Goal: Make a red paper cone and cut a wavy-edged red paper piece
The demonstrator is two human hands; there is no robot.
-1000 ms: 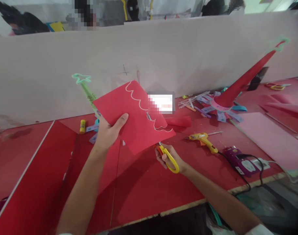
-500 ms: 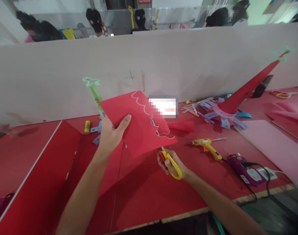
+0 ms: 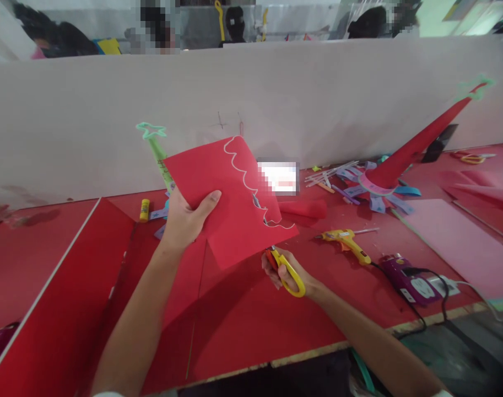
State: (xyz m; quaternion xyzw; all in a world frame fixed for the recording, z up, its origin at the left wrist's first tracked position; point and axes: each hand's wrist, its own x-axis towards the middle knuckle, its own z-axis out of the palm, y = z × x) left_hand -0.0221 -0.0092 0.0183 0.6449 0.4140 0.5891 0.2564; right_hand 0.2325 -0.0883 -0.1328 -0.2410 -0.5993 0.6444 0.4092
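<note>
My left hand (image 3: 189, 215) grips a red sheet (image 3: 218, 193) near its left side, thumb on top. A white scalloped line runs down the sheet's right part, and a cut follows it from the lower right edge. Below that edge, my right hand (image 3: 290, 270) is closed round the handles of yellow scissors (image 3: 295, 278). Their blades pass behind the sheet and show through the cut. A rolled red piece (image 3: 304, 209) lies on the table just right of the sheet.
On the red table (image 3: 243, 331) are a yellow glue gun (image 3: 346, 240), a purple device (image 3: 412, 281) with cables, a red cone (image 3: 416, 143), a glue stick (image 3: 144, 210) and a pink sheet (image 3: 453, 237). A white partition (image 3: 69, 121) stands behind; people are beyond it.
The blades show a little further up along the white line. The table and the things on it appear slightly higher and further left in view. Both hands keep their hold.
</note>
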